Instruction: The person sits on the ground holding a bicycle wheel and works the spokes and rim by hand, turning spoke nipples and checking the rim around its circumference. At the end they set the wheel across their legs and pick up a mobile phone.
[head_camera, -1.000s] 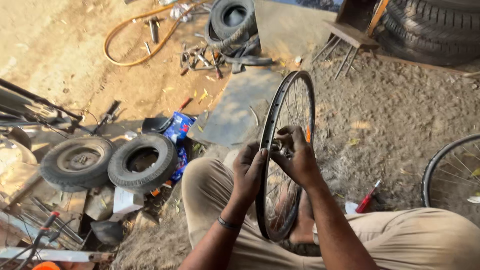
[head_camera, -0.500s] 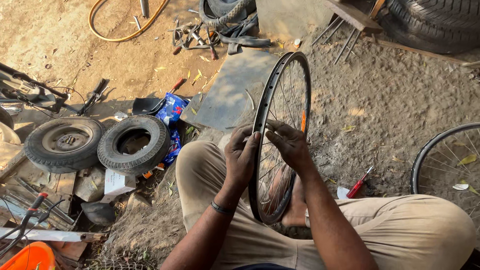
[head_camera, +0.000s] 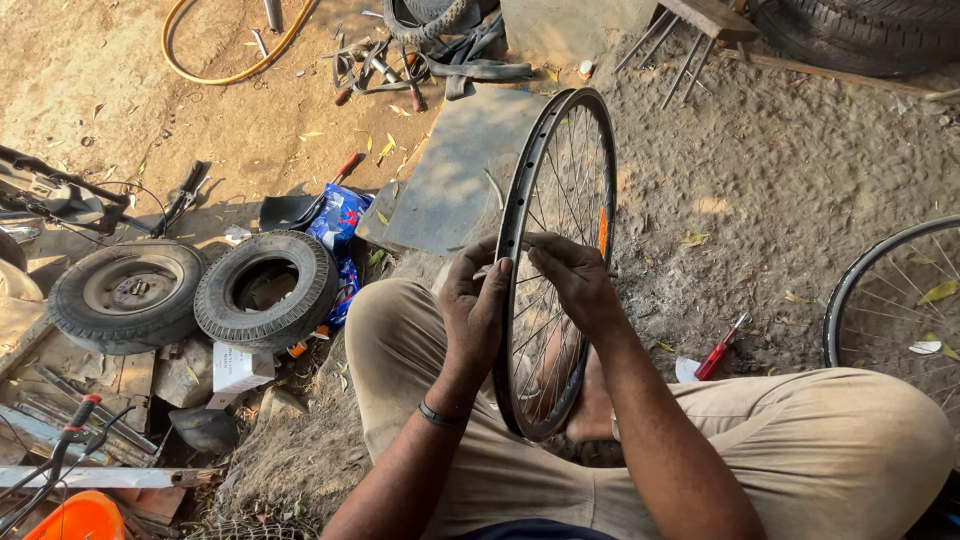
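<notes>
A black spoked bicycle wheel rim (head_camera: 533, 165) stands upright between my knees, edge toward me. My left hand (head_camera: 478, 305) wraps the rim's left side near its upper half. My right hand (head_camera: 572, 282) sits on the right side, fingertips pinched at the spokes close to the rim. Whether it holds a small tool there is too small to tell. An orange reflector (head_camera: 602, 230) shows among the spokes. My legs in khaki trousers (head_camera: 830, 450) are folded on the dirt ground.
Two small tyres (head_camera: 266, 288) lie at my left, one on a hub (head_camera: 128, 293). A red-handled screwdriver (head_camera: 718, 350) lies at my right. Another bicycle wheel (head_camera: 870, 275) is at the right edge. Tools and a yellow hose (head_camera: 225, 75) lie farther off.
My view has tilted, so the scene has slid down-left. Both hands have stayed on the rim, shifting slightly along it.
</notes>
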